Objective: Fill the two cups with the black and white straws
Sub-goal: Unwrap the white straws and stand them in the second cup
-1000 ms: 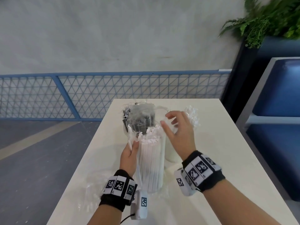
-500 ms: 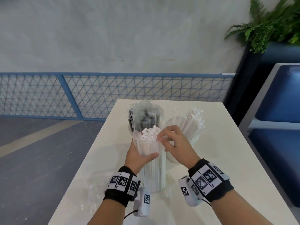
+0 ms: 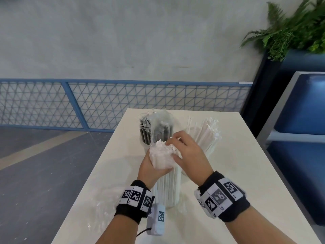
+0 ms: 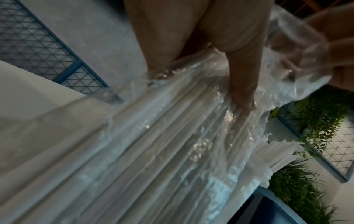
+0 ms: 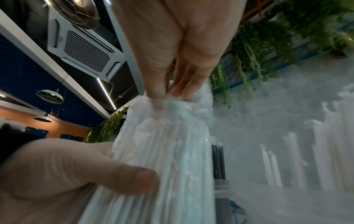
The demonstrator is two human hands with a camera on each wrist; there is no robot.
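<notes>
Left hand: my left hand [image 3: 151, 170] wraps around the upright clear plastic bag of white paper-wrapped straws [image 3: 167, 184], thumb across its front.
Right hand: my right hand [image 3: 189, 156] pinches the straw tips at the bag's open top, just above my left grip.
Black straws: the white cup of black straws [image 3: 146, 136] stands just beyond my grip.
White straws: the white cup of loose white straws [image 3: 205, 138] stands right of my right hand.
Surface: the white table [image 3: 219, 199] bears the bag's base.

White cup [image 3: 208, 152] behind right hand [image 3: 188, 155]
</notes>
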